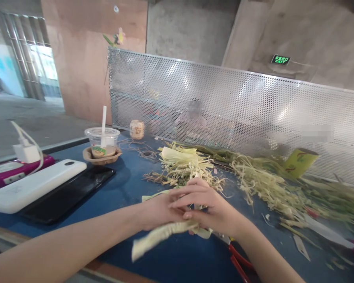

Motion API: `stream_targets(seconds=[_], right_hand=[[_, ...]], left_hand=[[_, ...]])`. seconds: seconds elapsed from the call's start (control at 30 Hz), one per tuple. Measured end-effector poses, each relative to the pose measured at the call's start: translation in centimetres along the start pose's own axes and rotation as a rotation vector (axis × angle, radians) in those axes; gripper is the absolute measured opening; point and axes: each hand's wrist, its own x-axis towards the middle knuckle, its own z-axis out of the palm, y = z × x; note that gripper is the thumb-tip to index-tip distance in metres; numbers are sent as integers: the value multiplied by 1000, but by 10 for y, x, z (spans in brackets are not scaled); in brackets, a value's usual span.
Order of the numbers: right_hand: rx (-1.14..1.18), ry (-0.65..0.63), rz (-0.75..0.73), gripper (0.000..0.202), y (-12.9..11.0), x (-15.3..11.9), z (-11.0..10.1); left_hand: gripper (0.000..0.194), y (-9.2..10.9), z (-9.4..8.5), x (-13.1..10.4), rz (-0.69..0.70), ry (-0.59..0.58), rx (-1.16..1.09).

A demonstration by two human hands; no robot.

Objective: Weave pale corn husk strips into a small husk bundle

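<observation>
My left hand point(161, 212) and my right hand point(211, 206) meet over the front middle of the blue table. Both close around a pale husk-like plant strip point(161, 237), whose blurred loose end sticks out to the lower left. The fingers of my right hand lie across my left hand and hide most of its fingers. Just beyond them sits a bundle of pale husks and thin stalks point(185, 163). Under my right wrist, red-handled scissors point(238, 261) lie partly covered.
Left are a white power bank point(41, 182), a black phone point(70, 192), a purple power strip point(20, 169) and a plastic cup point(102, 141). A knife point(327, 232), blade point(301, 247) and shredded fibres point(268, 184) lie right. A perforated metal screen point(224, 102) stands behind; a person is beyond.
</observation>
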Motion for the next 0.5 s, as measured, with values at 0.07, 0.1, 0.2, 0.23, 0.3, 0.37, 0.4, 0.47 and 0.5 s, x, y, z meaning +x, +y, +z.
stream_targets(seconds=[0.07,0.1,0.2,0.23,0.3,0.37,0.4,0.47,0.5], right_hand=[[-40,9,97,38,-2,-1,1],[-52,19,152,46,-4,-1,2],[-80,54,239,45,-5,0,6],[-84,70,229,37,-4,0,6],[-67,109,171,32,-2,-1,2],[-2,176,106,34,0,-4,-8],[22,182,73,33,0,-6,-14],[24,87,57,34,1,-10,-24],[14,50,71,34,1,-11,-27]], left_hand=[[14,-1,1,1,-38,-41,1],[14,-2,2,2,-67,-65,-2],[15,-4,4,4,-103,-79,-36],[15,-4,4,4,-100,-79,-50],[22,-2,4,2,-92,-86,-85],[36,1,2,0,-95,-91,-133],[41,4,1,-2,-99,-77,-160],[43,9,-2,-4,-104,-44,-210],[39,11,-4,-4,-110,-37,-230]])
